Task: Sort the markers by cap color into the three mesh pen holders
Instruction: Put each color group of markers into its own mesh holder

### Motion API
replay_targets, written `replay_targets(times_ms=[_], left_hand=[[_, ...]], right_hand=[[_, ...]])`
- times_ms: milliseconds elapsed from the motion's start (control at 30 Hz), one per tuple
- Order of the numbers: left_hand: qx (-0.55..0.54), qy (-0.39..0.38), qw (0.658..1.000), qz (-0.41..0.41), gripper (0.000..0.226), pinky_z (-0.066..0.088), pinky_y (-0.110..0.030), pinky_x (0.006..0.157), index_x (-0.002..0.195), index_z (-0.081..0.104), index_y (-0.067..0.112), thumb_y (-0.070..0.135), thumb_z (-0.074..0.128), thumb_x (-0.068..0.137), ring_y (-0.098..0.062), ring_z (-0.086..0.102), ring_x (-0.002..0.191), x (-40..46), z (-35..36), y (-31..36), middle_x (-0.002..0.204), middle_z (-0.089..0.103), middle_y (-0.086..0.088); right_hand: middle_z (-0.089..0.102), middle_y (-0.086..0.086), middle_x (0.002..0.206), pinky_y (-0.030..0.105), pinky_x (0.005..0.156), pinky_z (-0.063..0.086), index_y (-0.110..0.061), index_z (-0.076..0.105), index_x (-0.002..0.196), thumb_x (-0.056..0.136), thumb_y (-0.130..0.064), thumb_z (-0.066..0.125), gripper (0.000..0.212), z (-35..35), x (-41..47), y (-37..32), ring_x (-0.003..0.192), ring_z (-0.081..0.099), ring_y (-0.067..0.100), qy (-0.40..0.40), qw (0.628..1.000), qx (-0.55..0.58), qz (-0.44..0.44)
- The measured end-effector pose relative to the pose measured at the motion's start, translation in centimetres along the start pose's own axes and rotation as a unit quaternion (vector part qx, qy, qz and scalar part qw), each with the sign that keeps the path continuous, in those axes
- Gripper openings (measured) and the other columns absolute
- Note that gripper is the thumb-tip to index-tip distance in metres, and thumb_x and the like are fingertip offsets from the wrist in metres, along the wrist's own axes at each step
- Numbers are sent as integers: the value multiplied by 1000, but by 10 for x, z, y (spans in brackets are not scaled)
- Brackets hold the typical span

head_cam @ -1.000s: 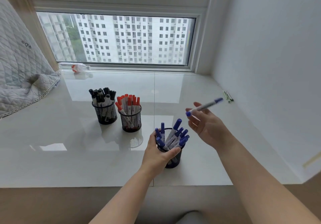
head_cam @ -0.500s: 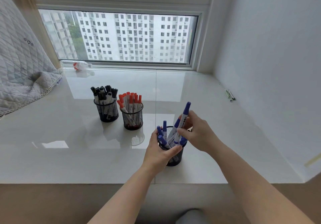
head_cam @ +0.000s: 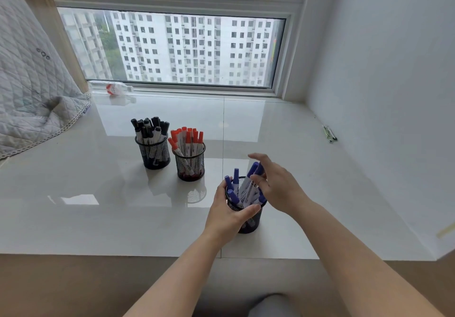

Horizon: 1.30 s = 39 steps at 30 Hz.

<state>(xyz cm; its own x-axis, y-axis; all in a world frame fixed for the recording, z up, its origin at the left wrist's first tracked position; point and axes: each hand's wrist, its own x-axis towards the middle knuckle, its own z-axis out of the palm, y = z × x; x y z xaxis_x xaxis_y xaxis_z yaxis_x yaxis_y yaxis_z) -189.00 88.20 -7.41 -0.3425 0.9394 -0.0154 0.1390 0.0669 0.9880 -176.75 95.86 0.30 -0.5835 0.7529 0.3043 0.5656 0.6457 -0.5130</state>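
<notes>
Three black mesh pen holders stand on the glossy white sill (head_cam: 73, 181). The far left holder (head_cam: 154, 155) is filled with black-capped markers (head_cam: 150, 127). Beside it, another holder (head_cam: 190, 166) carries red-capped markers (head_cam: 187, 136). The nearest holder (head_cam: 250, 223) has blue-capped markers (head_cam: 235, 176) in it. My left hand (head_cam: 227, 214) grips this holder round its near side. My right hand (head_cam: 280, 188) hovers over its right rim with fingers spread and relaxed, against the tall blue markers. No marker is visibly held in it.
A plastic bottle (head_cam: 113, 87) lies by the window at the back left. A quilted grey blanket (head_cam: 29, 90) drapes over the sill's left end. A small green object (head_cam: 329, 133) rests against the right wall. The sill's front edge (head_cam: 98, 255) runs below my forearms.
My right hand brought a blue-capped marker down from the right into the near holder and opened its fingers. My left hand kept its grip on that holder.
</notes>
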Motion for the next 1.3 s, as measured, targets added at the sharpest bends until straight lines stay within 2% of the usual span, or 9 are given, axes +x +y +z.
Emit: replay_targets(times_ms=[167,367,467,600,700,800,900,1100,1300], left_hand=[[-19,10,1000,12,78,37,4,68,119,38,47,44,80,53,23,51,94,-1,1,0,109,52,32],[-38,-2,999,13,85,39,4,66,127,33,42,31,85,60,20,55,91,3,1,-2,113,53,27],[-37,-3,999,14,86,40,3,66,129,32,41,34,85,61,21,55,93,1,1,0,117,54,23],[-2,-1,1000,14,88,38,-5,78,134,31,41,42,82,62,13,48,108,-3,-8,-5,125,49,21],[-2,1,1000,-14,92,39,-21,90,143,25,28,28,80,70,-4,45,117,-7,-21,-20,129,44,14],[15,25,1000,-6,73,40,-20,85,139,33,24,10,72,79,-7,47,117,-3,-42,-29,126,48,9],[23,105,994,-5,57,41,-25,88,133,41,15,-7,55,82,-16,50,118,12,-63,-36,120,52,2],[36,273,961,5,53,40,-25,93,127,44,10,3,65,79,-14,53,108,45,-83,-42,122,54,-7],[79,274,958,26,81,37,-32,105,139,29,12,21,76,74,-12,41,123,81,-90,-49,138,39,-7]], right_hand=[[43,-6,84,26,81,35,-38,44,134,95,-28,43,40,1,6,2,98,51,22,-50,997,-54,28],[51,8,103,31,87,38,-38,47,133,96,-32,38,39,8,10,-2,108,47,22,-106,988,-86,75],[55,0,120,30,94,32,-30,41,139,98,-34,35,41,5,9,0,116,39,20,-128,988,-52,62],[52,-9,109,24,88,45,-34,44,129,87,-53,49,46,9,-19,4,106,51,16,58,953,280,99],[45,-22,125,10,86,41,-42,31,130,57,-79,57,85,30,-52,11,110,48,-5,121,932,319,118],[33,-28,136,14,99,33,-44,16,139,54,-59,74,104,63,-71,17,124,37,-8,80,939,297,152],[44,-26,134,15,94,40,-44,23,139,57,-34,83,102,87,-68,17,118,47,-4,60,930,306,196],[59,-32,98,17,70,43,-56,38,95,50,-42,76,61,103,-42,18,89,56,-13,120,923,267,250],[57,-17,113,34,84,48,-45,35,107,53,-44,77,69,102,-4,46,102,57,10,143,922,226,281]])
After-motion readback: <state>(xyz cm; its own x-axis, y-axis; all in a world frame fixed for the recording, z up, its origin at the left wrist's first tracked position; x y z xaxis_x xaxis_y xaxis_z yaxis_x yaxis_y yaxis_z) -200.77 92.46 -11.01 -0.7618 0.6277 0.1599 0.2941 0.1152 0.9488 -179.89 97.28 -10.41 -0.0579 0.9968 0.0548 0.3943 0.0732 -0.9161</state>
